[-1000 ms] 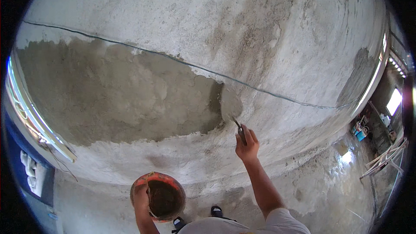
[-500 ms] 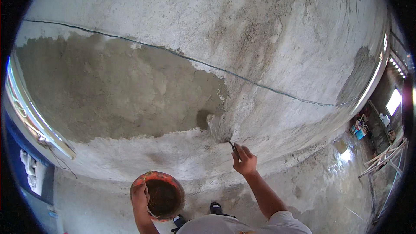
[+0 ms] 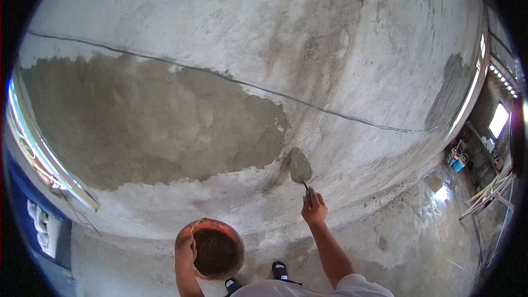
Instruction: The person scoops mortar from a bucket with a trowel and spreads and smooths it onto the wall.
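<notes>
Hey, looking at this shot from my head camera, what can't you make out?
All in the head view:
- Trowel: the right hand covers most of its handle.
- Bucket: the dark mix inside hides its bottom.
- Left forearm: the picture's lower edge cuts it off before the elbow.
- Blue containers, far right: too small to tell what they hold.

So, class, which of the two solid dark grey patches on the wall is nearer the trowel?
The large left patch, whose right end comes close to the trowel; the smaller patch sits far right.
</notes>
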The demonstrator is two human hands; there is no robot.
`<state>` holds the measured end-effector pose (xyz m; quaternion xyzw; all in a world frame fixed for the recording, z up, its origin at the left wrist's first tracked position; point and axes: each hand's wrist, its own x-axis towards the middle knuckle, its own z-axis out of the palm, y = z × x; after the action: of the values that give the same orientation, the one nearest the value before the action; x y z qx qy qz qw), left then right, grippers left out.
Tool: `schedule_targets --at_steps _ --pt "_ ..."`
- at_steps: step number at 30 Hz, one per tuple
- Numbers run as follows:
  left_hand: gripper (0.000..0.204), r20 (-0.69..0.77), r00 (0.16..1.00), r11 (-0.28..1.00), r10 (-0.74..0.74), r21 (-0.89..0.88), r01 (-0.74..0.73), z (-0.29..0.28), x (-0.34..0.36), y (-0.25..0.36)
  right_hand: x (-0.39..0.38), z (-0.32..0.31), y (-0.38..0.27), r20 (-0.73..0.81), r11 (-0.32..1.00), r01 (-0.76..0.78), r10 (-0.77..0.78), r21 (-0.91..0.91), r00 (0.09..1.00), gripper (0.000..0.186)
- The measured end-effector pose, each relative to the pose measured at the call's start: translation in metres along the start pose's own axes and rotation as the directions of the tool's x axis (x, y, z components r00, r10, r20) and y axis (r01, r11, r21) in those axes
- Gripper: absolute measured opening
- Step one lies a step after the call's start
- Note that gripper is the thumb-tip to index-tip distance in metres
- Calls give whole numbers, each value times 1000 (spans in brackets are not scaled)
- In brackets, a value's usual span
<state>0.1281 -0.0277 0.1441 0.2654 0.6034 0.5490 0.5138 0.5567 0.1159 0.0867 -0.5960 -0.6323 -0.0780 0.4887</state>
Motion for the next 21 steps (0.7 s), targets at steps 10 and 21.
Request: schedule_targets --at_steps 10,21 --pt "43 92 996 999 -2 34 -1 -12 0 35 -96 -78 -111 833 321 -876 313 360 457 21" --pt "49 165 986 997 15 75 -28 -42 -11 59 -141 -53 -176 961 -53 -960 6 276 276 39"
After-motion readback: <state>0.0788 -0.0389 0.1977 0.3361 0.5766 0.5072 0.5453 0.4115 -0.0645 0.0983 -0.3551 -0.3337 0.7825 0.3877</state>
